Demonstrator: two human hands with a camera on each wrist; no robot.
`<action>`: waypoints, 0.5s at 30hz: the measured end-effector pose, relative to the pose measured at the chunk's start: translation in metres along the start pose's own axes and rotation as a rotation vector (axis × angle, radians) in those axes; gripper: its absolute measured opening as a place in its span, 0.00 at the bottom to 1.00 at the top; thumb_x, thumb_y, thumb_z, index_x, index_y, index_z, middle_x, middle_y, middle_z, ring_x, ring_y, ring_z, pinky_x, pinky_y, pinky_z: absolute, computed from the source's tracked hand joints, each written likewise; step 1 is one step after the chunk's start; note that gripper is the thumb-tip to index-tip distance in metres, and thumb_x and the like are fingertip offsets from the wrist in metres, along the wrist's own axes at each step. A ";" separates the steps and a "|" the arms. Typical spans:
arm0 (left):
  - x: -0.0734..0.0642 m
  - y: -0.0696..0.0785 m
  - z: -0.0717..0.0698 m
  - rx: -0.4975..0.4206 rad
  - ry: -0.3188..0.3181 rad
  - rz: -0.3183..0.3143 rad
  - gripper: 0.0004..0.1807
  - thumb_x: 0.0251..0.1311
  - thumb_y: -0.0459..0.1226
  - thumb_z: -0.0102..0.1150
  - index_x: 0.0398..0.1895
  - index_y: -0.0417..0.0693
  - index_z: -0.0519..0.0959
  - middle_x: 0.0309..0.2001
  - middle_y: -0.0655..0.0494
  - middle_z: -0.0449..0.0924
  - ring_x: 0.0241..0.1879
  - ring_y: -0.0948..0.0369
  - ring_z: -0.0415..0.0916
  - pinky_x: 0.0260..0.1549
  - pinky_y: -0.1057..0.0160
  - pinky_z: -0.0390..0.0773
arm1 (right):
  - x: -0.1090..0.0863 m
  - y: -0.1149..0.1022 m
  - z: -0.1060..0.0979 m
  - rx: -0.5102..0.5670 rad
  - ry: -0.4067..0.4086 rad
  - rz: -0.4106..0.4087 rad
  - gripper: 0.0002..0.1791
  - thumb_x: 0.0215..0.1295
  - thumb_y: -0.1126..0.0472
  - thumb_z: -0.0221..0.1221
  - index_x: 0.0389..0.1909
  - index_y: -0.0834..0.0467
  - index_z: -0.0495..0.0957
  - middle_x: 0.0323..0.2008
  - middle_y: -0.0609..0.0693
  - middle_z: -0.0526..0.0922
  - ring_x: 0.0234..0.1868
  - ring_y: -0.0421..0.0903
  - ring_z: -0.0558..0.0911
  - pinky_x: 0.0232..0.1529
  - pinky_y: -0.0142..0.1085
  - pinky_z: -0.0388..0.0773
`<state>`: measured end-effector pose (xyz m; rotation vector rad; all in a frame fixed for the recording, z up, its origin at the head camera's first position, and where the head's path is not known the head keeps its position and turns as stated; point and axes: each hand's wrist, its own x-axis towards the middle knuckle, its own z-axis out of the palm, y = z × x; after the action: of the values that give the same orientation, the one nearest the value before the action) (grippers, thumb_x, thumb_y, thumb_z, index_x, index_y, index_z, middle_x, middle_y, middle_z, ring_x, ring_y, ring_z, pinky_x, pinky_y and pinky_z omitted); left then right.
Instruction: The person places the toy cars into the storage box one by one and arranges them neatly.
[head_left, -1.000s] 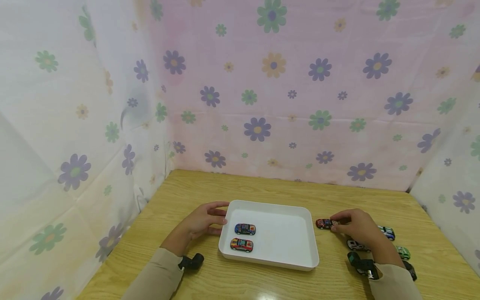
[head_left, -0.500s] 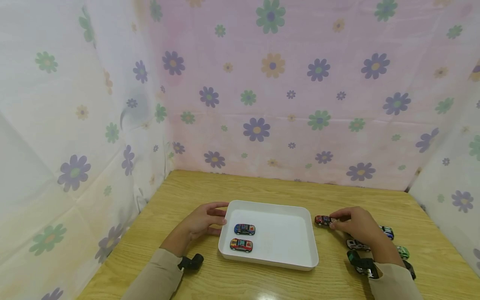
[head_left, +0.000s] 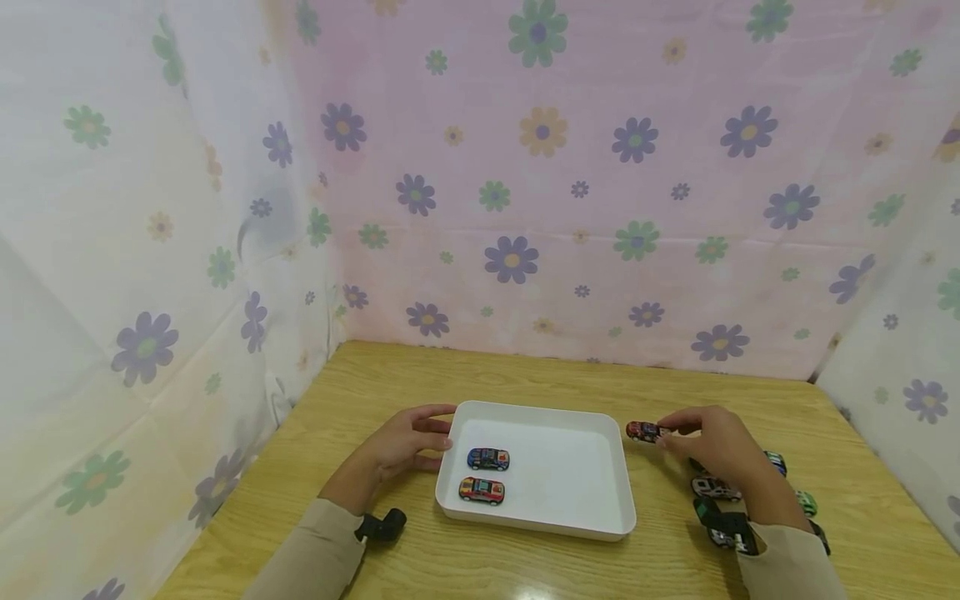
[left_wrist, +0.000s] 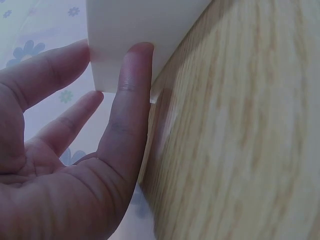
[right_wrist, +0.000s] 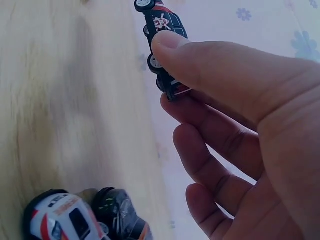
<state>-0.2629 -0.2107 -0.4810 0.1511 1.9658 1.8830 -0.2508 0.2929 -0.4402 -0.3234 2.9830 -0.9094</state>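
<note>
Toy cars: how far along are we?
Done: blue car and red-and-yellow car sit in the white tray.
In hand: right hand pinches a dark red car just outside the tray; left hand touches the tray's left side.
Left, it seems: the other cars on the table, partly hidden, so no sure count.

On the worktop (head_left: 442,375), the tray (head_left: 558,475) lies right of and against the left fingers (head_left: 433,410), a far car (head_left: 488,459) and a near car (head_left: 482,491) inside its left half, while the right fingers (head_left: 681,418) have one car (head_left: 642,431) between them and further cars (head_left: 715,488) to their near right.
</note>
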 end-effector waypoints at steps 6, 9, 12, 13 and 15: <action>0.000 0.000 0.000 0.000 0.000 0.003 0.37 0.65 0.30 0.67 0.76 0.50 0.68 0.65 0.37 0.73 0.53 0.51 0.83 0.47 0.46 0.88 | 0.001 -0.005 -0.002 -0.011 0.013 -0.014 0.21 0.64 0.39 0.69 0.52 0.47 0.88 0.56 0.57 0.85 0.56 0.58 0.81 0.46 0.54 0.83; -0.001 0.000 0.000 0.003 0.004 0.006 0.36 0.65 0.30 0.67 0.76 0.50 0.68 0.65 0.37 0.72 0.53 0.51 0.83 0.47 0.46 0.88 | 0.002 -0.007 -0.004 -0.016 0.023 -0.023 0.22 0.64 0.39 0.69 0.52 0.46 0.88 0.56 0.57 0.85 0.56 0.58 0.81 0.46 0.53 0.84; -0.001 0.000 0.000 0.004 0.006 0.008 0.36 0.65 0.30 0.67 0.76 0.50 0.68 0.65 0.37 0.72 0.53 0.51 0.82 0.47 0.46 0.88 | 0.002 -0.011 -0.004 -0.019 0.036 -0.035 0.22 0.64 0.38 0.69 0.52 0.47 0.88 0.56 0.56 0.85 0.55 0.57 0.82 0.47 0.54 0.84; -0.001 0.000 0.000 0.003 0.005 0.008 0.36 0.65 0.31 0.67 0.76 0.50 0.68 0.65 0.37 0.72 0.53 0.51 0.82 0.47 0.46 0.88 | 0.002 -0.012 -0.004 -0.021 0.039 -0.039 0.23 0.63 0.38 0.69 0.52 0.47 0.88 0.55 0.56 0.86 0.55 0.57 0.82 0.47 0.54 0.84; -0.002 0.000 0.000 0.005 0.001 0.009 0.36 0.65 0.31 0.67 0.76 0.50 0.68 0.65 0.37 0.72 0.53 0.50 0.82 0.47 0.46 0.88 | 0.001 -0.015 -0.004 -0.025 0.044 -0.045 0.23 0.63 0.38 0.69 0.52 0.47 0.88 0.54 0.55 0.86 0.55 0.57 0.82 0.47 0.55 0.83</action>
<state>-0.2616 -0.2115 -0.4807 0.1610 1.9742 1.8841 -0.2495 0.2824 -0.4288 -0.3769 3.0418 -0.8948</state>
